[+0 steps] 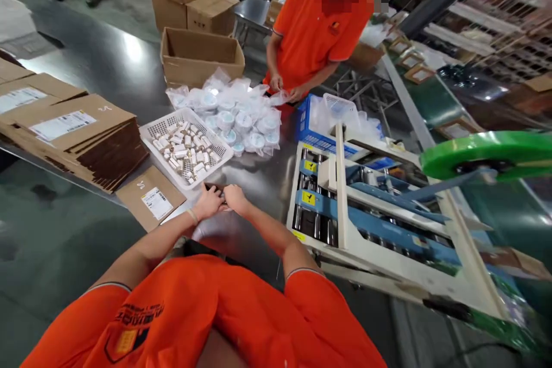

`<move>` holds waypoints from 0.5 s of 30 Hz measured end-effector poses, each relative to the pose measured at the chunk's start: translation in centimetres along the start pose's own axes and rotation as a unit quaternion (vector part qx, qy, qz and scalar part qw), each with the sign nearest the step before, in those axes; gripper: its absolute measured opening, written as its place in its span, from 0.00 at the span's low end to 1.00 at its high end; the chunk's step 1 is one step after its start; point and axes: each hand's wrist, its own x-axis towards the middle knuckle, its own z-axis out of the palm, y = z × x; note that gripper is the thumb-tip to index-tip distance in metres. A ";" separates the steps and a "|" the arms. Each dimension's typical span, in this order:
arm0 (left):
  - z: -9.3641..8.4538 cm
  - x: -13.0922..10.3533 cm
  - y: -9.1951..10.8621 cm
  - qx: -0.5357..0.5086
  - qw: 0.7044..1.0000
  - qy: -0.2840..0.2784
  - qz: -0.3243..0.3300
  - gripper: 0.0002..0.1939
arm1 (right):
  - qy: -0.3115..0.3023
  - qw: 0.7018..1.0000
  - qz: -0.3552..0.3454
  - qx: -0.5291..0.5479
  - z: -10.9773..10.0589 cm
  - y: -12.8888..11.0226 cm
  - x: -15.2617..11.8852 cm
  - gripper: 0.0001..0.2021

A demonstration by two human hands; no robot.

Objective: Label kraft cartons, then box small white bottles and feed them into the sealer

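Carton label unreadable; left hand, right hand meet near basket; grip clenched or released, cannot tell.

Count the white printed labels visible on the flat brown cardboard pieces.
3 white printed labels: the first label lies on the far-left brown cardboard stack, the second label on the neighbouring stack, the third label on a single piece. More may be hidden inside the stacks.

The metal table carries flat cardboard stacks, a white basket, plastic bags, an open carton.
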 end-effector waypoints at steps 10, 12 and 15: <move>0.8 0.9 -0.4 -0.087 0.995 0.045 -0.028 0.28 | 0.001 0.960 0.061 0.275 2.4 4.4 -0.9 0.14; 1.0 0.8 -1.1 -0.144 0.987 0.069 -0.031 0.24 | -0.003 0.962 0.027 0.272 3.0 3.6 -0.2 0.11; 1.4 -0.7 -3.8 -0.289 0.944 0.150 -0.056 0.20 | -0.011 0.964 -0.047 0.261 3.6 4.0 -0.7 0.11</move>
